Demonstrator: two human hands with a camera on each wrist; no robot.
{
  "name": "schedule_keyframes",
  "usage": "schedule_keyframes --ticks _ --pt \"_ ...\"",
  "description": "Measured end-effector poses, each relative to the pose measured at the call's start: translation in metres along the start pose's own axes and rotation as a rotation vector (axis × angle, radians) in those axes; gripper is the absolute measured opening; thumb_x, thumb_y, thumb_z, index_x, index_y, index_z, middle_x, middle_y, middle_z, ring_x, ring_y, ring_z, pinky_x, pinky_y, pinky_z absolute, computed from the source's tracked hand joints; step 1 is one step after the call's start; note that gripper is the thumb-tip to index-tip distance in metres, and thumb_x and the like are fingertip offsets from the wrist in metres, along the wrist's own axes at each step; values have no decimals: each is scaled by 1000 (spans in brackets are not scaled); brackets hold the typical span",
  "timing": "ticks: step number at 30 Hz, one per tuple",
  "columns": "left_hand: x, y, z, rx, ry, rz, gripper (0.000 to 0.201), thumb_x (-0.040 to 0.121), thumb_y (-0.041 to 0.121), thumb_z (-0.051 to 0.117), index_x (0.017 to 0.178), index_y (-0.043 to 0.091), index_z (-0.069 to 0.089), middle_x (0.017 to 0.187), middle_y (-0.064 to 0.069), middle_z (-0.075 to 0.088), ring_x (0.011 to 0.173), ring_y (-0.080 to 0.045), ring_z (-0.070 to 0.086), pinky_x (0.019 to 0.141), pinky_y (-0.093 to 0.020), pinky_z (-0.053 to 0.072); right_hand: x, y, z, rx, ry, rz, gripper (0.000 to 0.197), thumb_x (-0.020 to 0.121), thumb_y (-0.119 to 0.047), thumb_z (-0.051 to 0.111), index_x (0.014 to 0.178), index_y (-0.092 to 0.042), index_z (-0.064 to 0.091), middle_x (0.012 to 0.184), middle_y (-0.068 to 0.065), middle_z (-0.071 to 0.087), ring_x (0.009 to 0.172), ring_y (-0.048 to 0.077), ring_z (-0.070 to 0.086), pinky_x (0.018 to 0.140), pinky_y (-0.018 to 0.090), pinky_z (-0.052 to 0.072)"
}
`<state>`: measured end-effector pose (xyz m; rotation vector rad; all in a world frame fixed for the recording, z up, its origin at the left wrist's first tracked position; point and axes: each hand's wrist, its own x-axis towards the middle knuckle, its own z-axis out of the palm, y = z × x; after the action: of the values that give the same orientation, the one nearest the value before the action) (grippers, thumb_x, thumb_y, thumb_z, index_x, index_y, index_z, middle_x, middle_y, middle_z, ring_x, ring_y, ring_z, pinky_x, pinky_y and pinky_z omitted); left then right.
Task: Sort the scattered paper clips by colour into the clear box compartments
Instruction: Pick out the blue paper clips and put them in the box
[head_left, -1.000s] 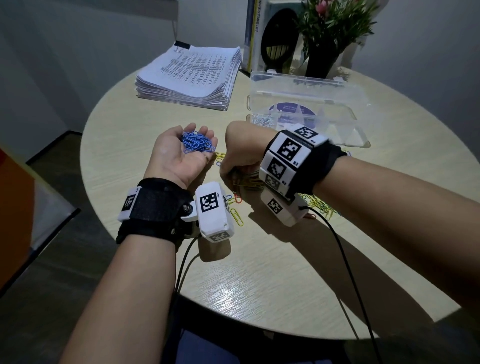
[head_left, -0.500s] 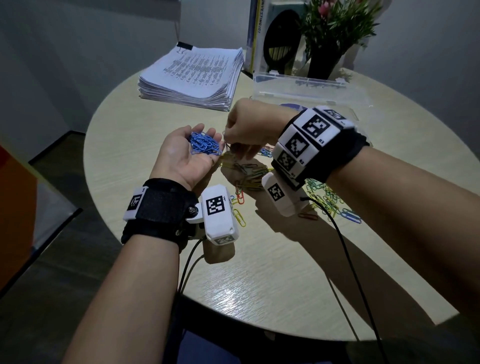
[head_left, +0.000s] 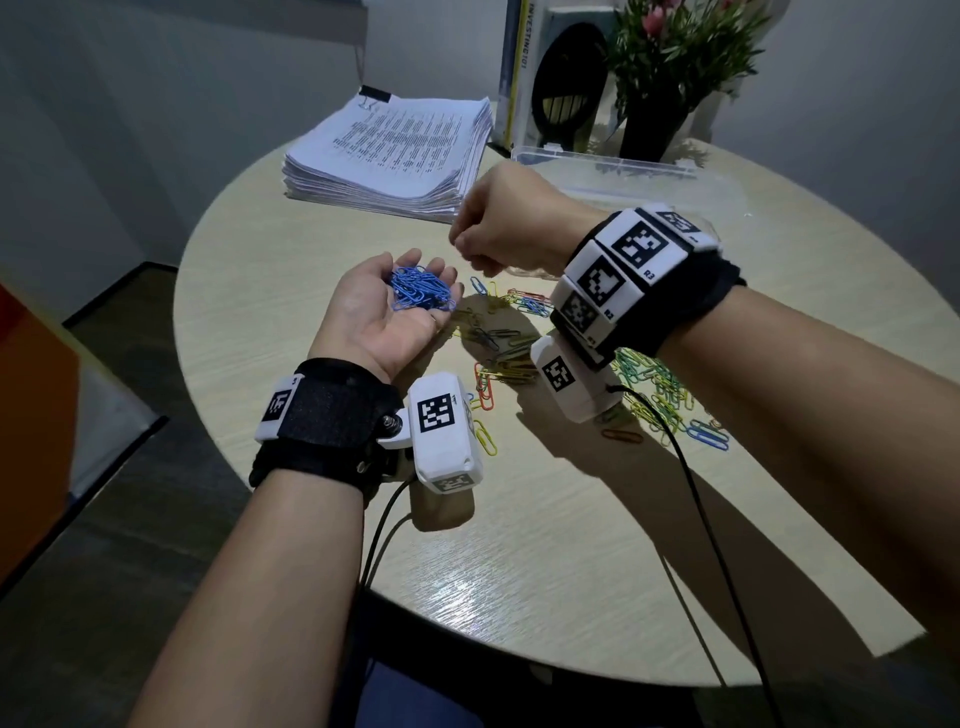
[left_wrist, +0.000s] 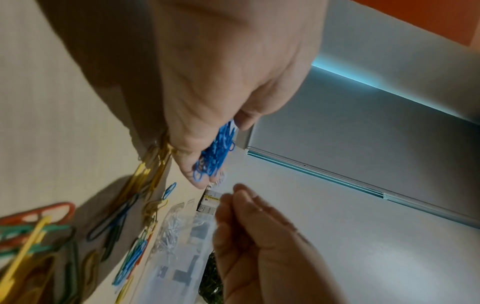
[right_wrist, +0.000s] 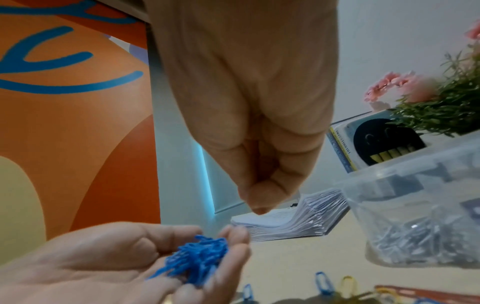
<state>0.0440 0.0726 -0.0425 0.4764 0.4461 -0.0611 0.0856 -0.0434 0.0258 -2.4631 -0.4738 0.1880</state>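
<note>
Tangling blue paper clips (head_left: 418, 291), glossy, heaped

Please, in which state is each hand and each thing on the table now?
left hand, palm up, cupped, carries blue clips
blue clips, heaped in left palm
right hand, raised, fingers curled, no clip visible
clear box, lid open
loose clips, scattered on table, colours mixed

A tangled heap of blue paper clips (head_left: 418, 291) lies in my upturned left hand (head_left: 382, 317), cupped against my fingers above the table (head_left: 311, 260). The scattered paper clips (head_left: 654, 384), yellow, green, orange and blue, lie flat in a loose spread to its right. The clear box (head_left: 613, 174) sits at the far right, with silver clips (right_wrist: 405, 244) heaped in one compartment
</note>
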Motion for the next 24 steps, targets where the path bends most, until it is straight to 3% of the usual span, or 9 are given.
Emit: schedule_keyframes --ticks 5,7,10,16,21,24 --pt "-1 0 -1 -7 5 -2 36 102 22 29 88 3 55 92 -19 56 86 -28 55 90 -41 41 -6 17 -1 -411 -193 89 22 75 -7 73 96 1 73 97 18 73 68 19 59 82 45 58" --pt "0 0 -1 -8 9 1 35 102 22 29 88 3 55 92 -19 56 86 -28 55 88 -41 41 -12 20 4 -468 -259 87 32 76 -19 78 100 1 72 96 16 72 68 19 57 85 43 57" --pt "0 -1 -1 2 20 2 35 102 22 29 89 3 55 93 -19 56 87 -29 56 88 -41 41 -18 21 12 -487 -284 77 44 74 -33 80 101 0 70 83 11 64 60 18 55 66 32 55" --pt "-1 0 -1 11 29 8 35 102 22 29 89 3 56 93 -19 57 87 -29 56 88 -41 41 -14 25 11 -486 -279 146 34 78 -26 76 102 -2 70 78 7 62 55 15 52 67 33 52" --pt "-1 0 0 21 32 10 35 102 22 29 90 3 55 94 -20 56 88 -30 56 89 -41 41 1 26 5 -404 -105 182 27 70 -3 71 96 4 72 74 12 62 66 21 57 62 32 52" --pt "-2 -1 0 14 33 8 35 102 22 30 90 2 55 95 -20 56 88 -30 56 91 -42 40 8 22 10 -462 -41 140 20 74 0 65 93 3 68 80 12 64 76 24 61 52 25 47"
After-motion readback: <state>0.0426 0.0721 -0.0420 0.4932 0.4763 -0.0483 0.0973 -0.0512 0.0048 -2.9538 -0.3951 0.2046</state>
